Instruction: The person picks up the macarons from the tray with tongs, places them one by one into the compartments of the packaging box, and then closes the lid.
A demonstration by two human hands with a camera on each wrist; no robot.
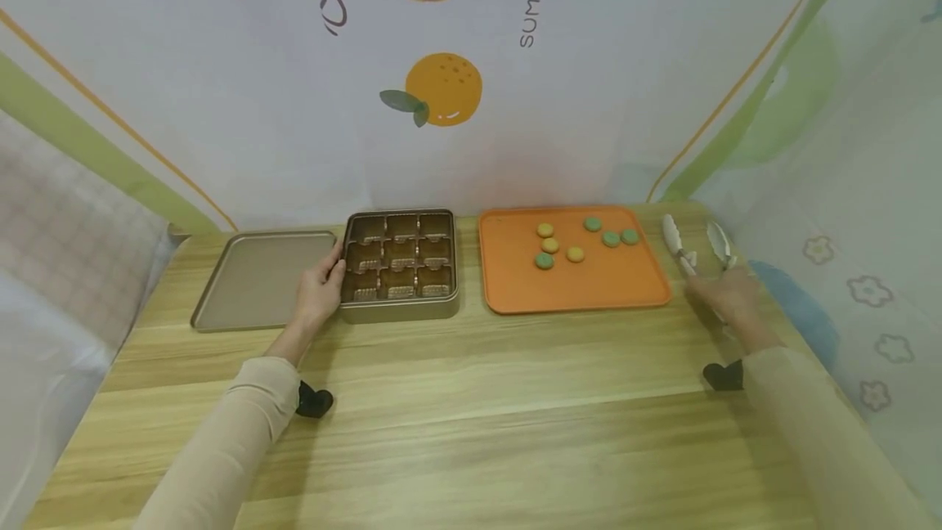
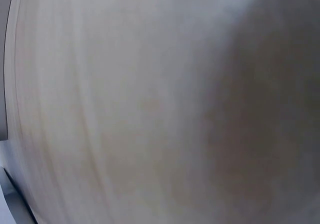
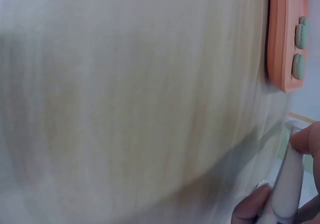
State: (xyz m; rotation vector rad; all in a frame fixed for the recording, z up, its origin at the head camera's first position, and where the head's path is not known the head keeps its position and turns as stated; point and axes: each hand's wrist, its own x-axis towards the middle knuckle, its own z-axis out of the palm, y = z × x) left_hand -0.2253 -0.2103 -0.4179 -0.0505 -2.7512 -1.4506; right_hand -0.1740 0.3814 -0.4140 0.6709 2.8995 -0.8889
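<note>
My left hand [image 1: 318,293] rests against the left side of a gold square box [image 1: 400,311], its fingers laid along the rim. A clear plastic insert [image 1: 401,250] divides the box into several compartments, with nothing in them. At the far right, my right hand [image 1: 724,297] holds a pair of tongs [image 1: 673,240] whose two white ends stand apart and point away from me. The right wrist view shows fingers and thumb around a white arm of the tongs [image 3: 289,186]. Yellow macarons [image 1: 576,254] and green macarons [image 1: 611,239] lie on an orange tray [image 1: 515,289], left of the tongs.
A flat gold lid-like tray [image 1: 257,280] lies left of the box. Behind everything hangs a white cloth [image 1: 280,105] printed with oranges, and another cloth [image 1: 868,252] borders the right side. The wooden table [image 1: 500,415] extends toward me.
</note>
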